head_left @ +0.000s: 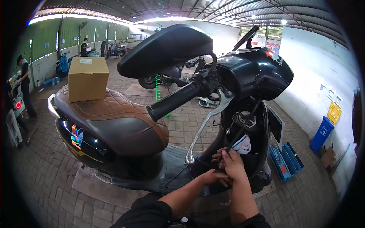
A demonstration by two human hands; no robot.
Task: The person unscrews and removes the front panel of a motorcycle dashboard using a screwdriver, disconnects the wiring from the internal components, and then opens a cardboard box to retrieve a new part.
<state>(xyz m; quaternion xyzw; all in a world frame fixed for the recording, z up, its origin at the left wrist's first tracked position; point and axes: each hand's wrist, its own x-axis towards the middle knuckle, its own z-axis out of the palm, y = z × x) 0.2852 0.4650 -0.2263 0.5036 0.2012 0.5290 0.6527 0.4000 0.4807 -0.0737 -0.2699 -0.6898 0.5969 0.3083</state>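
Thin black cable (238, 135) runs down from above hands into right hand (233, 164), fingers closed on it; left hand (215, 177) just below, grip cannot be told. Work looks unfinished: cable exposed, amount remaining unclear.

black scooter (135, 164) | upright | brown seat (121, 109) (quilted) | dark cable (242, 130) slanting down inner front

Beside the white wall (311, 57) at right, a blue bin (321, 136) with a raised yellow lid (334, 112) and, nearer, an open blue toolbox (292, 160); before the green wall (70, 32) at left, people in dark tops (84, 48); beyond, a coiled green hose (157, 81).
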